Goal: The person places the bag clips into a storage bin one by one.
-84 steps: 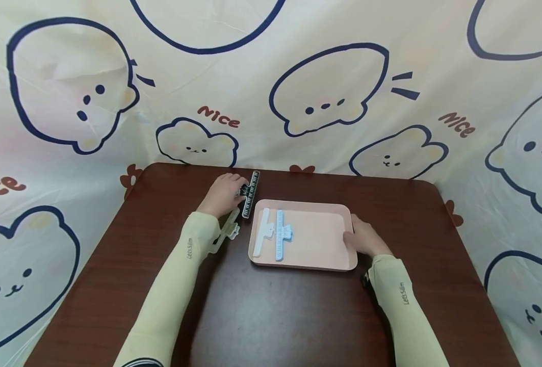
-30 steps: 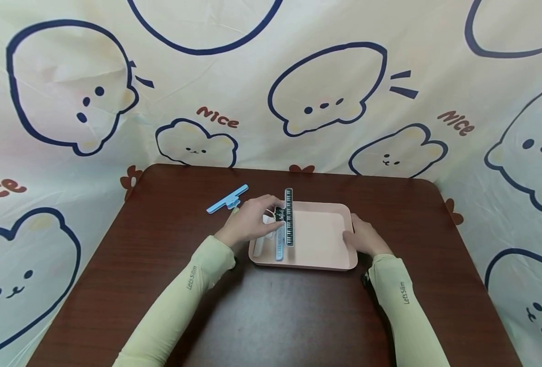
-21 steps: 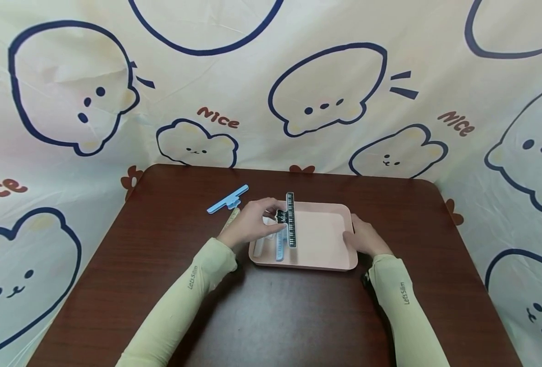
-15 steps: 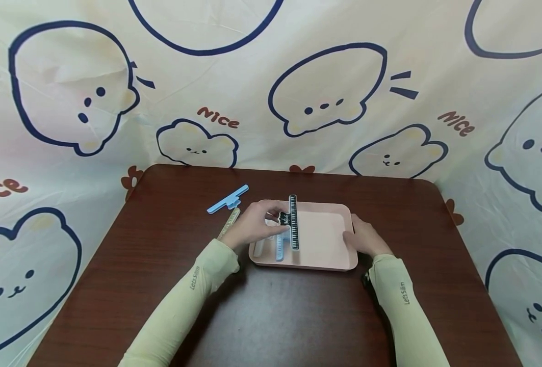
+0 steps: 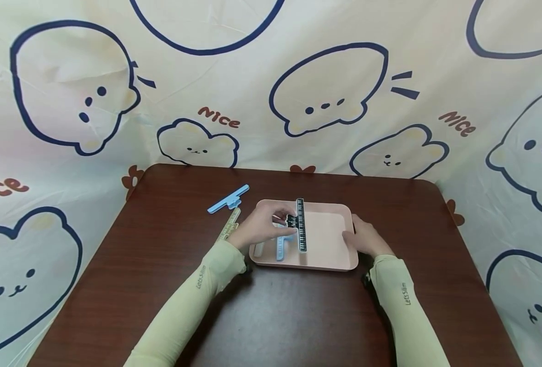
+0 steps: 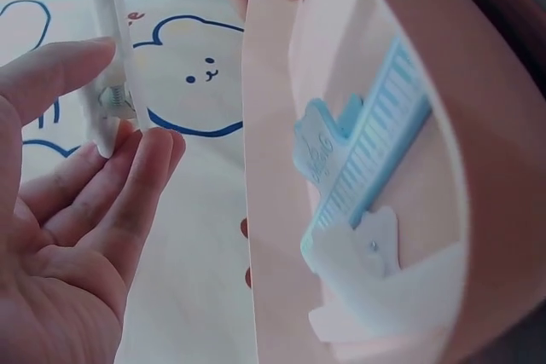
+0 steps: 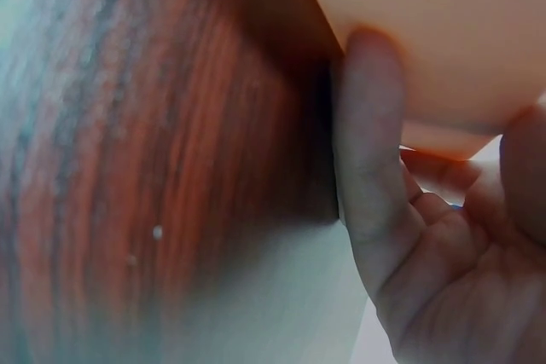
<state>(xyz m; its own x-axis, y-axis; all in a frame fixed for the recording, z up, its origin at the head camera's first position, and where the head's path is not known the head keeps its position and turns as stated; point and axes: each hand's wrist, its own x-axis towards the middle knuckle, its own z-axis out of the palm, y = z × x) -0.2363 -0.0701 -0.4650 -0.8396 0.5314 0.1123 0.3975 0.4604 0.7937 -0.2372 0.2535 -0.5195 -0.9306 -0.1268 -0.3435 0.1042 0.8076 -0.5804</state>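
Observation:
My left hand (image 5: 262,224) pinches the handle of a black bag clip (image 5: 301,225) with a piano-key pattern, above the pink tray (image 5: 329,242). In the left wrist view the held clip (image 6: 104,6) appears edge-on and pale, between thumb and fingers, apart from the tray. Inside the tray lie a light blue clip (image 5: 280,250) with striped marks and a white clip (image 6: 384,291); the left hand partly covers both in the head view. At the tray's right edge my right hand (image 5: 367,238) grips the rim, thumb on the inside.
Left of the tray, a blue clip (image 5: 228,199) lies on the dark wooden table (image 5: 275,316). A pale yellow-green clip (image 5: 229,223) lies close to it, partly hidden by the left hand. A patterned cloth (image 5: 252,92) hangs behind the table.
From the table left of the tray, my left hand has lifted the black clip and carried it right, over the tray, drifting further right lately. The right hand and tray stay put.

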